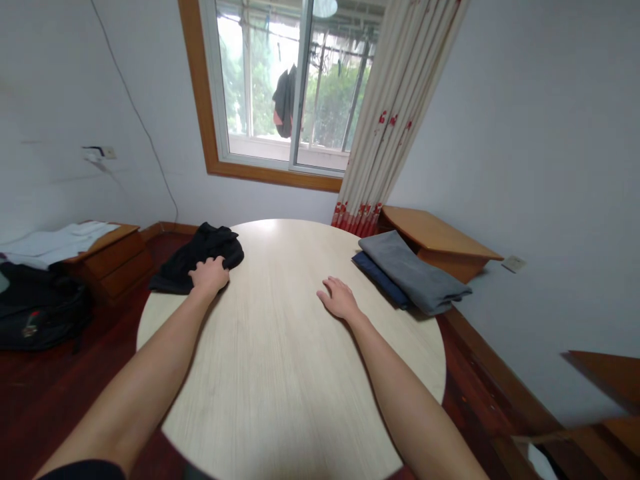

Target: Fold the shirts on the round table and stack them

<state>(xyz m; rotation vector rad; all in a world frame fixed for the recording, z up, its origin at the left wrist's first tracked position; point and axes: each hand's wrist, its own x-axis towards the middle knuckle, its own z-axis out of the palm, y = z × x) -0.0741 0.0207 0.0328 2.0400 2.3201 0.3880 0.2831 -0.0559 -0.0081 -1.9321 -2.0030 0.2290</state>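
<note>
My left hand (pixel 210 275) is on a crumpled black garment (pixel 200 250) at the left edge of the round table (pixel 280 347). Its fingers curl down into the dark cloth, their tips partly hidden. Over the middle right of the tabletop, my right hand (pixel 341 298) is open with fingers apart and holds nothing. To its right lies a folded grey garment (pixel 410 270), partly on top of a folded dark blue garment (pixel 381 280). Both overlap the table's right edge.
A wooden cabinet (pixel 435 233) stands behind the folded clothes, beside a long patterned curtain (pixel 390 120). On the left are a low drawer unit (pixel 117 260) with white sheets on it and a black backpack (pixel 40 310) on the floor. A window (pixel 290 87) is ahead.
</note>
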